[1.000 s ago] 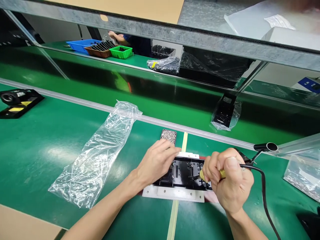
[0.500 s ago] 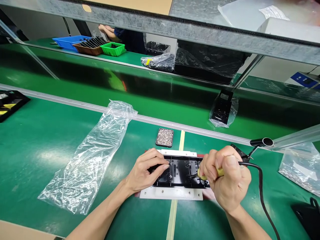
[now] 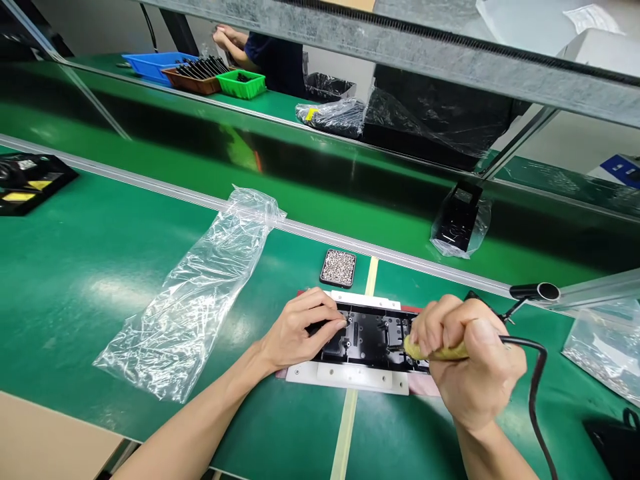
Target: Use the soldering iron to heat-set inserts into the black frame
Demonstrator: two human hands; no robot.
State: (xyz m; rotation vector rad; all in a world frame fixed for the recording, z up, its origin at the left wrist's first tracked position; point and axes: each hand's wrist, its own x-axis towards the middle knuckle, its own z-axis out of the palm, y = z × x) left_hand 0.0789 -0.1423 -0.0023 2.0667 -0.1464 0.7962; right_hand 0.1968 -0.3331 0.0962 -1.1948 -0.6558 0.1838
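Note:
A black plastic part [image 3: 367, 337] lies in a white fixture [image 3: 350, 379] on the green bench. My left hand [image 3: 295, 330] rests on the part's left end, fingertips pinched over a screw hole. My right hand [image 3: 467, 363] is closed around a yellow-handled corded tool [image 3: 435, 351], its tip down on the part's right side. A black cable [image 3: 537, 387] runs from the tool toward the lower right. A small black tray of screws [image 3: 339, 268] sits just behind the fixture.
An empty clear plastic bag [image 3: 200, 293] lies to the left. A bagged black part [image 3: 457, 220] rests on the belt beyond the rail. A bag of screws [image 3: 607, 350] sits at right. A metal tube holder [image 3: 535, 291] juts from the rail. Another person's hands [image 3: 227, 37] work by coloured bins [image 3: 197, 73].
My left hand came back from the screw tray to the part's left end and settled there. My right hand tipped the tool flatter while staying on the part's right side.

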